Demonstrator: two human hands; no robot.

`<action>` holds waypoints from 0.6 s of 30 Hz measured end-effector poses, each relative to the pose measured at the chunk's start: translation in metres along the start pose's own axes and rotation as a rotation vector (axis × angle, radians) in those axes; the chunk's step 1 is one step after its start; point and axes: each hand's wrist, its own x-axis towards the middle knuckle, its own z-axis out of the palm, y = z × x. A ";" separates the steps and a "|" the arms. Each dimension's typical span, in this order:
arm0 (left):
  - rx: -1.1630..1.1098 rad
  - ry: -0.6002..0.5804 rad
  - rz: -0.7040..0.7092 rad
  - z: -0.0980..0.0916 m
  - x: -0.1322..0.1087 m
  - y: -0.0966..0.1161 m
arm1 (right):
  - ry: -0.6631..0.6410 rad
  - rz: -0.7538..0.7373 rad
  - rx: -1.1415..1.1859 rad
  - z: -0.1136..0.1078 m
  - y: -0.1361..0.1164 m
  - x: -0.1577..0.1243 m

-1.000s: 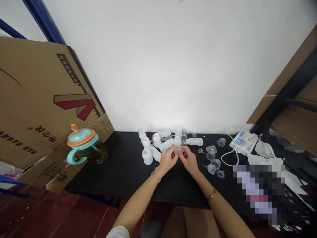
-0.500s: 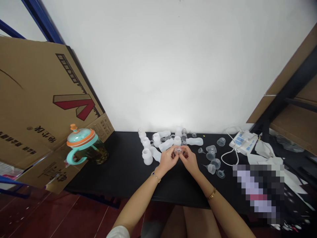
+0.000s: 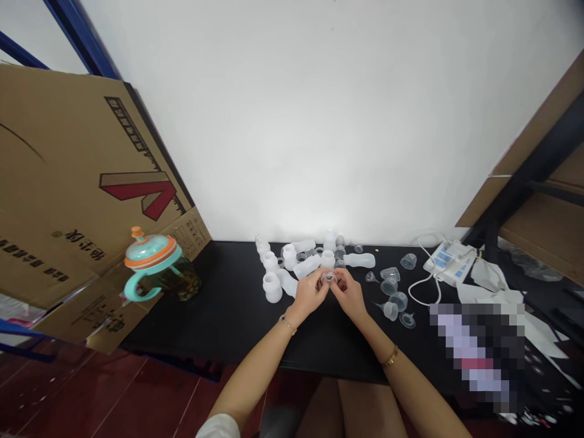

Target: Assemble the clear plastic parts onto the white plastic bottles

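Both hands meet above the black table (image 3: 219,316), near its middle. A small clear plastic ring (image 3: 329,277) is pinched between them; whether a teat sits inside it I cannot make out. My left hand (image 3: 311,294) grips its left side with closed fingers, while my right hand (image 3: 350,297) has thumb and fingers on the right side. Just beyond my hands several milky-white baby bottles (image 3: 272,289) stand or lie close together, with more clear rings among them. Right of my hands lie clear domed caps (image 3: 390,275) and a small clear teat-like piece (image 3: 371,277).
A teal and orange lidded jug (image 3: 155,264) with dark contents stands at the left before large cardboard boxes (image 3: 68,170). A white power strip (image 3: 449,261) with a looping cable and white papers (image 3: 488,292) lie to the right. The white wall (image 3: 319,121) backs the table.
The view has shifted very slightly. Both hands stay in place around the clear ring, which looks slightly turned; the things on the table have not moved.
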 end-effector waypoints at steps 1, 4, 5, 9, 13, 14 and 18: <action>0.009 0.002 0.000 0.000 0.000 0.000 | 0.001 0.003 0.005 0.000 0.000 0.000; 0.029 0.000 0.010 0.001 -0.001 -0.002 | 0.006 0.002 -0.002 0.000 0.000 -0.001; 0.033 -0.002 0.016 0.001 -0.001 -0.003 | 0.005 -0.003 -0.009 0.000 0.000 -0.001; 0.034 -0.002 0.016 0.001 -0.001 -0.004 | -0.007 -0.008 0.006 0.000 0.003 0.000; 0.016 -0.002 0.001 0.002 -0.001 -0.005 | -0.029 0.011 0.046 0.001 0.007 -0.001; 0.016 -0.001 0.001 0.002 -0.001 -0.005 | -0.033 0.014 0.045 0.002 0.007 -0.001; 0.041 0.000 0.012 0.002 -0.001 -0.004 | -0.029 -0.001 0.016 0.001 0.007 -0.001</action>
